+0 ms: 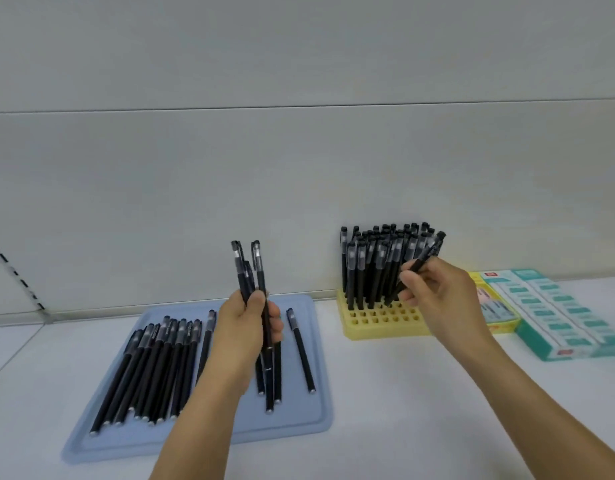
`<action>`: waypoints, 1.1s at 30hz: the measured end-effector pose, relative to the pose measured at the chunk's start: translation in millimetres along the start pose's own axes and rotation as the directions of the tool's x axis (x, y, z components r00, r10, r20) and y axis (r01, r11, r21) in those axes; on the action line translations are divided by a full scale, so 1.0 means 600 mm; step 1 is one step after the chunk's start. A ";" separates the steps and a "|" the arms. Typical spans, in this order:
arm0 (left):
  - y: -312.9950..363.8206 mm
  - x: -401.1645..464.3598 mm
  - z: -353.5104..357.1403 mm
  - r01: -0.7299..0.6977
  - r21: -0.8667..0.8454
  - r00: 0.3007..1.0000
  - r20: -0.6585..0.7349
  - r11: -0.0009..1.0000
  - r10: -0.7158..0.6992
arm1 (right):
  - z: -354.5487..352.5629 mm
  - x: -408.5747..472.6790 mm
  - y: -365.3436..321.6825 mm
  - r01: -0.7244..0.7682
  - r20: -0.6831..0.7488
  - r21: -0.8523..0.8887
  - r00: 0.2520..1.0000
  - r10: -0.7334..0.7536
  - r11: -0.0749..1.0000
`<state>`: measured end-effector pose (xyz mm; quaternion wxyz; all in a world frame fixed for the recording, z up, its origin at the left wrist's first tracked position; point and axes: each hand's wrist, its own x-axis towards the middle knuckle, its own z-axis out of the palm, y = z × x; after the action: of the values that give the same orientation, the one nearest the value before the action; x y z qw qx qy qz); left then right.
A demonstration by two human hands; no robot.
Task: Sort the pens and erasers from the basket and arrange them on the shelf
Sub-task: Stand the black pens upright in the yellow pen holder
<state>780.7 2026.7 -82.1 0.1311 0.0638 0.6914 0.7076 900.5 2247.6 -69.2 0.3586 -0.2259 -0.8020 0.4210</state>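
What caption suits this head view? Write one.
Left hand holds spare pens; right hand slots one into the yellow rack.

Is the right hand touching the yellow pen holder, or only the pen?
Apart. In the head view the right hand pinches one black pen above the yellow pen holder; open holes show below the fingers.

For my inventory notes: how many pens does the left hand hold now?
3, as far as visible: the left hand grips a bundle of pens upright above the blue tray. More may be hidden behind them.
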 end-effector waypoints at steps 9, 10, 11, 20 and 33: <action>0.001 -0.025 0.045 0.142 -0.235 0.974 0.205 0.962 -0.093 | 0.026 0.036 0.034 0.024 0.105 -0.158 0.994 -0.007 0.987; 0.001 -0.025 0.047 0.149 -0.237 0.972 0.212 0.960 -0.098 | 0.027 0.038 0.033 0.023 0.115 -0.191 0.993 -0.001 0.981; 0.001 -0.026 0.049 0.153 -0.239 0.971 0.216 0.959 -0.102 | 0.029 0.041 0.031 0.025 0.124 -0.221 0.992 0.003 0.975; -0.002 -0.033 0.078 0.126 -0.151 0.961 0.265 0.980 -0.083 | 0.034 0.039 0.020 0.010 0.226 -0.354 0.971 0.075 0.935; 0.000 -0.058 0.136 0.008 -0.033 0.884 0.468 0.999 0.008 | 0.013 -0.006 -0.030 0.022 0.271 0.130 0.961 -0.057 0.991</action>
<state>836.3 2095.7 -76.2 0.2948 0.2302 0.6275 0.6829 895.6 2231.4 -58.6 0.2658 -0.1262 -0.8202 0.4906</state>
